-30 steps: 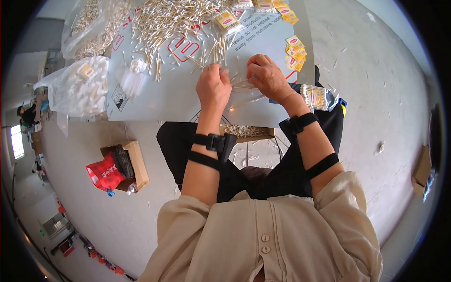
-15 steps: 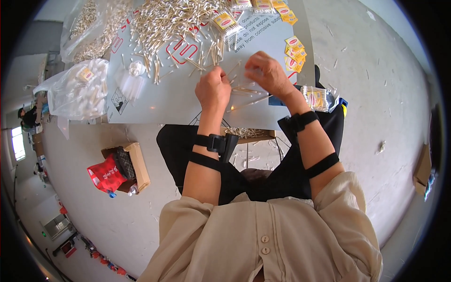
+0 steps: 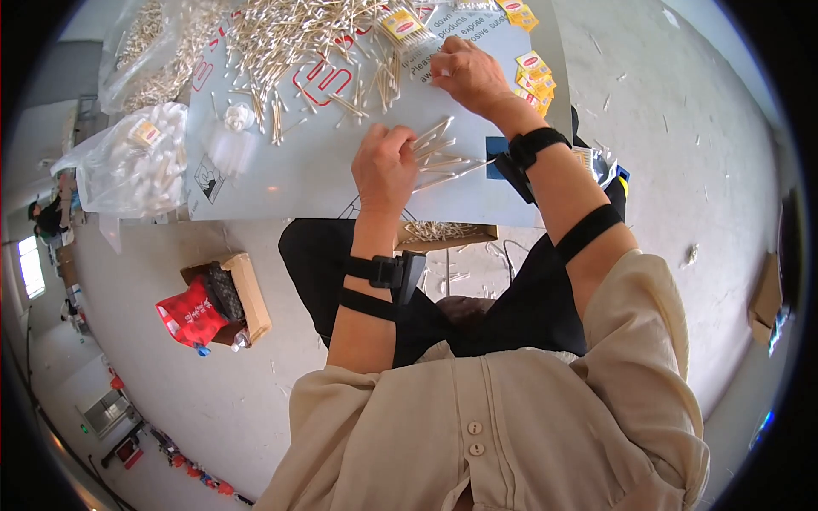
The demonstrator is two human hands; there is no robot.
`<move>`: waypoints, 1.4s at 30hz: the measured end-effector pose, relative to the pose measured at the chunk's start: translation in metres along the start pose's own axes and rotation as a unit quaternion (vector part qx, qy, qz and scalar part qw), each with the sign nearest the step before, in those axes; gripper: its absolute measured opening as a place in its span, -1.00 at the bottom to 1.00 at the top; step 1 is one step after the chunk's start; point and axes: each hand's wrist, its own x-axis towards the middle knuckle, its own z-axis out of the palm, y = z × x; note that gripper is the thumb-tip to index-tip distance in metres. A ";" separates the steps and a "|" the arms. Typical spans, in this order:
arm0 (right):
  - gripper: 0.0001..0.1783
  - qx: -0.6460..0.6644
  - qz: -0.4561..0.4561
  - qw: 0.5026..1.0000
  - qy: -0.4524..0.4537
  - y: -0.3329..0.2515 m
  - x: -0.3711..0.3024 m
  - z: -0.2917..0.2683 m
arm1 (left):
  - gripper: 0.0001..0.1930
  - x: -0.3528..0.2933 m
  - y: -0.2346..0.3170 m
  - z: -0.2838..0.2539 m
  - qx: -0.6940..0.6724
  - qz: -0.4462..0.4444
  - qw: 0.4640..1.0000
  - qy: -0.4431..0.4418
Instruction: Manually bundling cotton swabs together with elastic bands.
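My left hand [image 3: 385, 166] is closed on a bunch of cotton swabs [image 3: 436, 160] near the table's front edge. Their white tips fan out to the right of its fingers. My right hand [image 3: 469, 75] is farther back and to the right, fingers curled together just right of a clear packet of swabs with a yellow label [image 3: 402, 24]. Anything between its fingertips is too small to make out. A big heap of loose cotton swabs [image 3: 290, 38] spreads over the back of the table, with several strays in front of it.
Yellow cards [image 3: 534, 77] lie along the table's right side, beside my right forearm. Plastic bags of swabs [image 3: 141, 162] stand at the left, near clear sleeves [image 3: 228, 149]. Under the front edge is a box of swabs [image 3: 443, 232]. A carton [image 3: 247, 298] with a red bag sits on the floor.
My right hand has moved back and away from my left hand, toward the labelled packet. The left hand stays in place, and its fanned swabs now show more fully.
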 end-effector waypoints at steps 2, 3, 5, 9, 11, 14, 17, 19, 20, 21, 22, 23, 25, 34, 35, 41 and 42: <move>-0.92 0.017 -0.028 0.999 -0.025 -0.007 -0.014 -0.002 | -0.85 -0.008 -0.001 0.001 -0.002 0.029 0.999 0.022; -0.90 0.034 -0.036 0.998 -0.046 -0.010 -0.021 -0.003 | -0.78 -0.012 -0.002 0.004 -0.064 0.036 0.992 0.104; -0.89 0.076 -0.052 0.995 -0.035 -0.013 -0.038 -0.001 | -0.65 -0.026 -0.001 0.010 -0.175 0.018 0.967 0.183; -0.89 0.173 -0.049 0.983 -0.030 -0.022 -0.064 -0.006 | -0.64 -0.035 0.015 0.025 -0.225 -0.001 0.951 0.209; -0.88 0.235 -0.026 0.971 -0.038 -0.023 -0.073 -0.008 | -0.59 -0.028 0.019 0.035 -0.276 0.001 0.944 0.180; -0.81 0.390 0.088 0.917 -0.013 -0.020 -0.084 -0.015 | -0.59 -0.020 0.028 0.044 -0.332 -0.010 0.935 0.122; -0.70 0.419 0.168 0.882 0.134 -0.016 -0.101 -0.025 | -0.55 -0.018 0.029 0.043 -0.378 -0.005 0.915 0.140; -0.66 0.416 0.196 0.872 0.166 -0.019 -0.114 -0.024 | -0.49 -0.022 0.028 0.042 -0.441 -0.056 0.878 0.177; -0.62 0.415 0.222 0.861 0.194 -0.021 -0.120 -0.023 | -0.49 -0.022 0.030 0.044 -0.442 -0.055 0.878 0.175; -0.59 0.406 0.221 0.863 0.204 -0.025 -0.122 -0.022 | -0.49 -0.022 0.032 0.046 -0.449 -0.059 0.873 0.180; -0.59 0.406 0.223 0.862 0.205 -0.028 -0.120 -0.020 | -0.49 -0.021 0.034 0.049 -0.457 -0.064 0.868 0.186; -0.58 0.435 0.231 0.846 0.203 -0.030 -0.117 -0.018 | -0.49 -0.020 0.040 0.055 -0.473 -0.056 0.861 0.177; -0.54 0.493 0.232 0.816 0.192 -0.032 -0.109 -0.010 | -0.50 -0.015 0.048 0.063 -0.485 -0.048 0.860 0.151; -0.46 0.581 0.273 0.724 0.252 -0.026 -0.110 -0.018 | -0.48 -0.010 0.040 0.044 -0.428 -0.006 0.900 0.088; -0.45 0.556 0.278 0.744 0.244 -0.028 -0.110 -0.015 | -0.42 -0.008 0.043 0.048 -0.453 -0.029 0.885 0.101; -0.45 0.568 0.263 0.732 0.269 -0.039 -0.113 -0.003 | -0.46 -0.009 0.046 0.057 -0.430 -0.014 0.899 0.084; -0.45 0.612 0.293 0.683 0.273 -0.038 -0.115 -0.010 | -0.48 -0.010 0.041 0.052 -0.398 0.020 0.913 0.081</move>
